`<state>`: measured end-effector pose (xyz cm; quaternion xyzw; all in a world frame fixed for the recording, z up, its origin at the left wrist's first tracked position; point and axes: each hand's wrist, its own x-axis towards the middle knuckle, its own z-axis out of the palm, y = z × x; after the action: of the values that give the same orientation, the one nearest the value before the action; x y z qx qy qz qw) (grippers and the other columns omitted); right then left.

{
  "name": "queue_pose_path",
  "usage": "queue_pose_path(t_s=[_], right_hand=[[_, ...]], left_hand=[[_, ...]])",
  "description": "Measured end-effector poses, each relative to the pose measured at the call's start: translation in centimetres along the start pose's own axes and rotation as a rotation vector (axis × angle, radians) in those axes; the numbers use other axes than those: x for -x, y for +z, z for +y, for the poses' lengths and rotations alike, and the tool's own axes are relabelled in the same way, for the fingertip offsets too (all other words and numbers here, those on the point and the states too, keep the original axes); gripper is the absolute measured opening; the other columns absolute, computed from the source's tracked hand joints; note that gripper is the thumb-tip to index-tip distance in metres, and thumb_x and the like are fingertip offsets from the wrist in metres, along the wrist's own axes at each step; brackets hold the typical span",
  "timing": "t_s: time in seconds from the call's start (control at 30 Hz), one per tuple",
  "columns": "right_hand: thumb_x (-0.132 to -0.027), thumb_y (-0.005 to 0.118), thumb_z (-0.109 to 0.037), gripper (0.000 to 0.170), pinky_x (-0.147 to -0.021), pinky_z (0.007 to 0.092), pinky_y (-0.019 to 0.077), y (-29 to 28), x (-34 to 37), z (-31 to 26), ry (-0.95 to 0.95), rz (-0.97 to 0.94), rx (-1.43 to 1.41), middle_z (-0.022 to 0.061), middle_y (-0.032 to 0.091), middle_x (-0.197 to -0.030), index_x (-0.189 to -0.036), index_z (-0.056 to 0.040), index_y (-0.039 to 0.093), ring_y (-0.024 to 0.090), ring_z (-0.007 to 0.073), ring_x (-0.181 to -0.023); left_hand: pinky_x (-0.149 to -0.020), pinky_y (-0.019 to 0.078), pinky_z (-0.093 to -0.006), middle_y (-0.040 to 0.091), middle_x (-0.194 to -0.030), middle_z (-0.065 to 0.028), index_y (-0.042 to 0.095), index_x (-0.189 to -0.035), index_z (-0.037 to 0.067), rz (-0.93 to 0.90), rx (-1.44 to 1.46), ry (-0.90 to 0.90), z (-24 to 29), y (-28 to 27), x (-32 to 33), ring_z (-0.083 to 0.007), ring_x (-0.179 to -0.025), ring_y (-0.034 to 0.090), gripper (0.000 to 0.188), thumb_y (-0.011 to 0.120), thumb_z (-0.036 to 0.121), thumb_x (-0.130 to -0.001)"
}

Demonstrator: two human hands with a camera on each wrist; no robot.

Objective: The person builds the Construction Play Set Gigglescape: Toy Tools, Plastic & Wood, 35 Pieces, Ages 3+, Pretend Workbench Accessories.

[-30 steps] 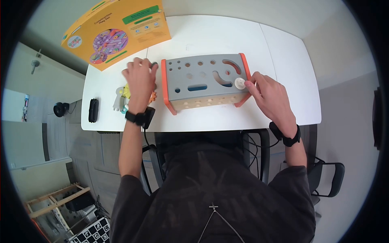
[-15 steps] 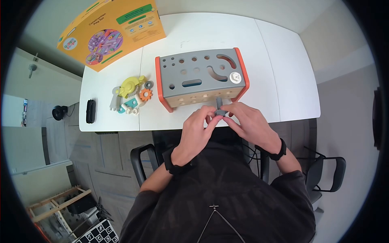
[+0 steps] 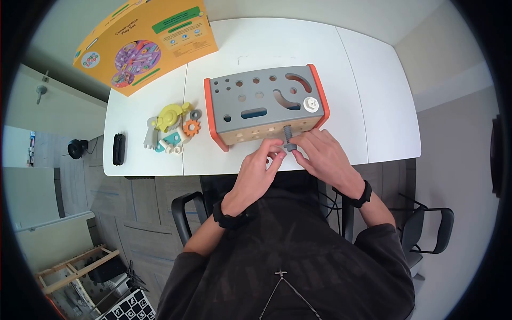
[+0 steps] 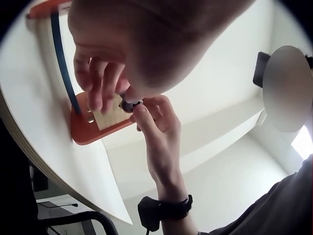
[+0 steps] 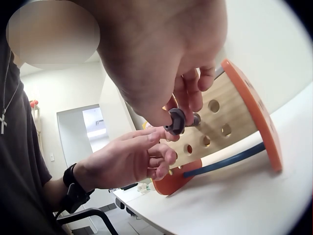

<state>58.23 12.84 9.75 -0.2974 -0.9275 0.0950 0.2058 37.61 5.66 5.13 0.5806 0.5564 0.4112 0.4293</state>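
A grey bolt [image 3: 288, 136] points at the wooden front panel [image 3: 256, 131] of the grey-topped toy bench; whether its tip is inside a hole cannot be told. My right hand [image 3: 328, 161] pinches the bolt near its hex head, seen dark in the right wrist view [image 5: 176, 122]. Just left of the head is my left hand [image 3: 254, 173], its fingers loosely bent and holding nothing; any light contact is unclear. On the bench top [image 3: 245, 96], a white bolt head [image 3: 311, 104] sits at the right front corner.
Left of the bench lie a yellow-green piece [image 3: 170, 116], an orange gear [image 3: 191, 128], a grey ring [image 3: 196, 114], and teal and white parts. A black case [image 3: 119, 149] is farther left. A large orange box [image 3: 154, 48] stands behind them.
My left hand came from the left-hand parts and my right from the white bolt, meeting at the grey bolt in front. Since then my left fingers have loosened from its head.
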Motion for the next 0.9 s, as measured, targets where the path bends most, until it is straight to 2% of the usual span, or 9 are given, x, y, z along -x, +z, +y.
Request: queue_pose_path(t_s=[0.13, 0.27, 0.37, 0.43, 0.47, 0.57, 0.77, 0.87, 0.9], right_hand=[[-0.087, 0.08, -0.01, 0.028, -0.079, 0.0389, 0.0473, -0.4, -0.4, -0.1, -0.028, 0.038, 0.028, 0.0056, 0.067, -0.096, -0.113, -0.008, 0.069, 0.064, 0.0251, -0.093], [-0.086, 0.081, -0.01, 0.031, -0.082, 0.0388, 0.0469, -0.4, -0.2, 0.5, -0.018, 0.028, 0.074, 0.004, 0.067, -0.102, -0.115, -0.0087, 0.069, 0.063, 0.0239, -0.096], [-0.086, 0.082, -0.01, 0.034, -0.089, 0.0411, 0.0472, -0.4, -0.2, 0.7, 0.008, 0.016, 0.124, 0.0061, 0.065, -0.121, -0.117, -0.0089, 0.068, 0.061, 0.0263, -0.11], [-0.086, 0.083, -0.012, 0.038, -0.099, 0.0448, 0.0458, -0.5, -0.6, 0.8, -0.012, 0.031, 0.144, 0.0097, 0.059, -0.137, -0.12, -0.0089, 0.066, 0.056, 0.0307, -0.127], [-0.085, 0.083, -0.012, 0.04, -0.104, 0.0466, 0.0452, -0.6, -0.9, 0.8, -0.022, 0.038, 0.154, 0.0115, 0.056, -0.146, -0.122, -0.0089, 0.066, 0.053, 0.0329, -0.135], [-0.085, 0.085, -0.021, 0.052, -0.117, 0.0503, 0.0385, -1.0, -2.2, 0.8, 0.013, 0.033, 0.181, 0.0169, 0.047, -0.157, -0.13, -0.0076, 0.063, 0.043, 0.0349, -0.15], [-0.088, 0.085, -0.026, 0.064, -0.124, 0.0527, 0.0333, -1.3, -3.3, 1.1, 0.0, -0.022, 0.208, 0.0201, 0.042, -0.163, -0.141, -0.0056, 0.056, 0.036, 0.0374, -0.155], [-0.089, 0.084, -0.029, 0.066, -0.125, 0.0523, 0.0331, -1.1, -3.5, 1.9, 0.036, -0.027, 0.202, 0.0202, 0.041, -0.164, -0.143, -0.005, 0.055, 0.036, 0.0373, -0.156], [-0.09, 0.084, -0.029, 0.066, -0.124, 0.0522, 0.0334, -1.2, -3.6, 2.1, 0.031, -0.03, 0.21, 0.02, 0.041, -0.164, -0.144, -0.0046, 0.055, 0.036, 0.0369, -0.155]], left_hand=[[-0.085, 0.057, -0.0378, 0.08, -0.105, -0.0124, 0.06, -0.129, 0.004, -0.156, -0.086, -0.078, -0.3, -1.1, -0.1, -0.0299, -0.098, 0.077, 0.023, 0.062, 0.012, -0.108], [-0.087, 0.0572, -0.0407, 0.077, -0.108, -0.0153, 0.062, -0.127, 0.004, -0.341, -0.197, -0.034, -0.6, -2.7, 0.2, -0.0326, -0.099, 0.076, 0.022, 0.06, 0.017, -0.109], [-0.09, 0.057, -0.0409, 0.075, -0.112, -0.0172, 0.063, -0.126, 0.004, -0.464, -0.24, 0.007, -0.8, -4.6, 0.7, -0.033, -0.103, 0.074, 0.023, 0.06, 0.019, -0.109], [-0.091, 0.0569, -0.0408, 0.074, -0.115, -0.0177, 0.064, -0.127, 0.003, -0.538, -0.283, 0.003, -0.2, -6.4, 1.0, -0.0329, -0.105, 0.073, 0.024, 0.062, 0.019, -0.108], [-0.092, 0.0567, -0.0414, 0.074, -0.115, -0.0175, 0.064, -0.128, 0.004, -0.555, -0.323, 0.018, 0.0, -7.4, 1.1, -0.0334, -0.106, 0.073, 0.025, 0.062, 0.02, -0.108], [-0.094, 0.056, -0.0435, 0.074, -0.116, -0.0171, 0.064, -0.13, 0.004, -0.606, -0.47, 0.046, 0.8, -10.4, 1.2, -0.0353, -0.108, 0.072, 0.028, 0.064, 0.021, -0.107], [-0.099, 0.0541, -0.0472, 0.072, -0.118, -0.0175, 0.063, -0.136, 0.008, -0.655, -0.74, 0.022, 3.0, -13.5, 1.7, -0.0381, -0.112, 0.069, 0.034, 0.065, 0.025, -0.107], [-0.1, 0.0537, -0.048, 0.071, -0.121, -0.017, 0.061, -0.137, 0.008, -0.64, -0.734, 0.05, 1.1, -12.4, 2.4, -0.0388, -0.114, 0.068, 0.035, 0.064, 0.026, -0.107], [-0.1, 0.0538, -0.048, 0.071, -0.122, -0.017, 0.061, -0.137, 0.009, -0.585, -0.743, 0.058, 0.5, -11.6, 2.6, -0.0391, -0.114, 0.068, 0.035, 0.064, 0.026, -0.107]])
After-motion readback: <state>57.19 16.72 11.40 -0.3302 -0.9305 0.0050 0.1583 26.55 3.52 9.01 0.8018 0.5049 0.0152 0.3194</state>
